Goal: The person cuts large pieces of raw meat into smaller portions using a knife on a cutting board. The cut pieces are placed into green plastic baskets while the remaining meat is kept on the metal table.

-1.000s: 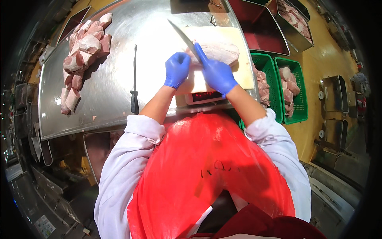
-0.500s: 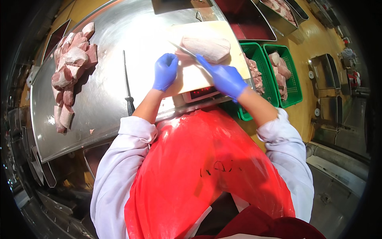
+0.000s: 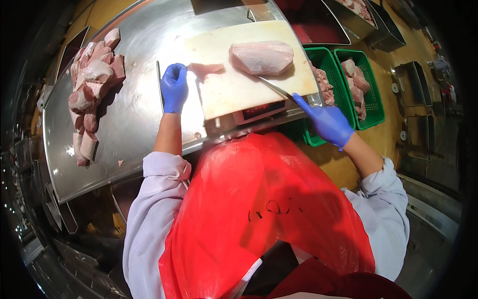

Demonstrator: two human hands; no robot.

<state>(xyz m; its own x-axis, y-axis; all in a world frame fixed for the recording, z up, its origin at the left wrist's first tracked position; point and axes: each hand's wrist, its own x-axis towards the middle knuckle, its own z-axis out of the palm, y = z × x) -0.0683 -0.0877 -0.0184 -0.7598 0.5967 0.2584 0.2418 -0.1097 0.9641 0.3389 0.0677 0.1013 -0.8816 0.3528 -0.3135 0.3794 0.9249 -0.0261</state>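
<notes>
A large pale piece of raw meat (image 3: 262, 57) lies on the right part of the white cutting board (image 3: 219, 102). My right hand (image 3: 328, 123) is closed round a knife (image 3: 273, 87), index finger stretched along its handle, and the tip reaches the near side of the meat. My left hand (image 3: 174, 88), also blue-gloved, is closed in a fist at the board's left edge. A thin strip of meat (image 3: 206, 70) trails from its fingers onto the board. Beside that hand, a long rod (image 3: 159, 84) lies on the steel table, its lower part hidden.
A heap of meat pieces (image 3: 94, 84) lies on the steel table (image 3: 132, 124) at left. A scale with a lit red display (image 3: 261, 110) sits under the board's near edge. Two green baskets (image 3: 376, 107) with meat stand at right, below a metal bin (image 3: 311, 22).
My left hand has moved left, away from the large piece, with the meat strip. The right hand drew the knife right and toward me, off the top of the meat.
</notes>
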